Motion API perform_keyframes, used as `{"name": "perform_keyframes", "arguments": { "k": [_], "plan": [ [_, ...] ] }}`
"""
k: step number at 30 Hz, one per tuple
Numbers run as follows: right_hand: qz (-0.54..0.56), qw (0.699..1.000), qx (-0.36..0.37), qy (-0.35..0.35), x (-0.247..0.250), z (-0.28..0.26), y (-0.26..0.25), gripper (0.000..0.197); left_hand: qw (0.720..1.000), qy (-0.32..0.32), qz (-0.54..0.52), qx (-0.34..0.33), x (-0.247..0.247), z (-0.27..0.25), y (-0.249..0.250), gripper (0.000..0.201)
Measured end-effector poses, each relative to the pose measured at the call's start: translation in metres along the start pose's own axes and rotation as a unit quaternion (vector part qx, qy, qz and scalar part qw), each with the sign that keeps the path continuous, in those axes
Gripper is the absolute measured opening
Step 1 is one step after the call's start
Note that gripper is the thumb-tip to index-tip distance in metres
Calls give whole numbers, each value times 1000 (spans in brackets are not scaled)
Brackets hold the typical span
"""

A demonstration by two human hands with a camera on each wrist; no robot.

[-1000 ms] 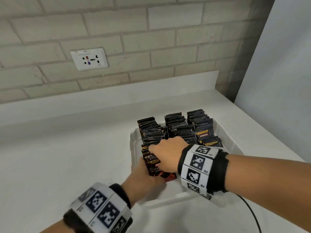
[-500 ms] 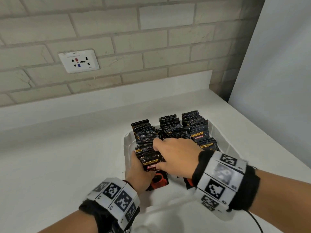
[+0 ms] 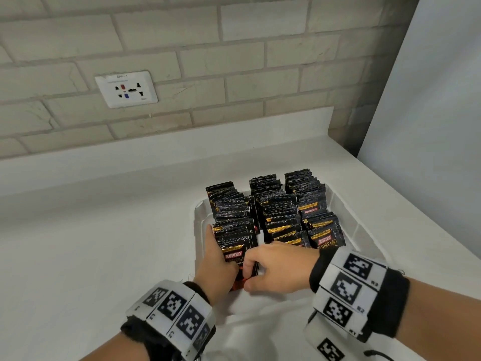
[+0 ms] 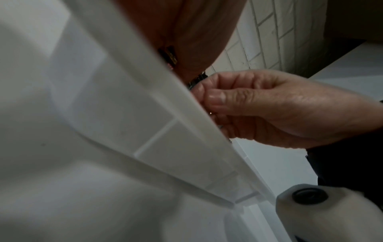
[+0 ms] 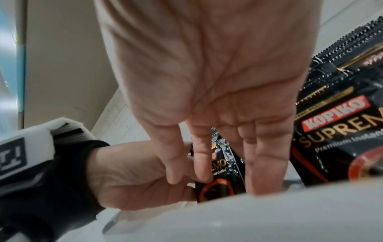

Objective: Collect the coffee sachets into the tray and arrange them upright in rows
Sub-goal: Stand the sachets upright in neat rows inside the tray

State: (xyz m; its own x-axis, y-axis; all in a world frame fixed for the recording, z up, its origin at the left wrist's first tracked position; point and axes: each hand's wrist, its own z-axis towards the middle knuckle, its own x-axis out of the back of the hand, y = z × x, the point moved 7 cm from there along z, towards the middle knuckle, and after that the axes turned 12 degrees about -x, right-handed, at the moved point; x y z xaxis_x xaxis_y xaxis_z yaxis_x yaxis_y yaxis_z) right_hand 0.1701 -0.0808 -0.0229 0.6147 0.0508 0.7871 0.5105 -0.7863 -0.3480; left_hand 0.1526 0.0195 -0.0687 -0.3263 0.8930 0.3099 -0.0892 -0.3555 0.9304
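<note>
Sachets, glossy black foil, upright in white plastic tray.

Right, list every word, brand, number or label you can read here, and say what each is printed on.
"KOPIKO": red band on the front sachet of the right row.
"SUPREM…": gold letters below it, cut off by the frame edge.
"premium instan…": small line beneath, cut off.
"KOPIKO": front sachet of the left row, between the left hand and right hand.
"R2", "R3": right wristband.
Wall socket label: too blurred.
</note>
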Motion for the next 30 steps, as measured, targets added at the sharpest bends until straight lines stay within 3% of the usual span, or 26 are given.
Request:
{"name": "perform_keyframes", "arguments": {
  "k": [12,16,21,30],
  "plan": [
    [165,985,-37,19,11,2,5,33,996,6,-87,3,-6,-1,10,68],
    [285,957,-51,11,12,11,5,22,993,-2,-105,45,-5,1,5,65],
    [358,931,-69,21,10,19,6,22,989,-24,-102,100,-13,0,-3,78],
    [466,879,-93,43,12,22,13,27,985,-20,-149,87,-17,-2,10,75]
  ]
}}
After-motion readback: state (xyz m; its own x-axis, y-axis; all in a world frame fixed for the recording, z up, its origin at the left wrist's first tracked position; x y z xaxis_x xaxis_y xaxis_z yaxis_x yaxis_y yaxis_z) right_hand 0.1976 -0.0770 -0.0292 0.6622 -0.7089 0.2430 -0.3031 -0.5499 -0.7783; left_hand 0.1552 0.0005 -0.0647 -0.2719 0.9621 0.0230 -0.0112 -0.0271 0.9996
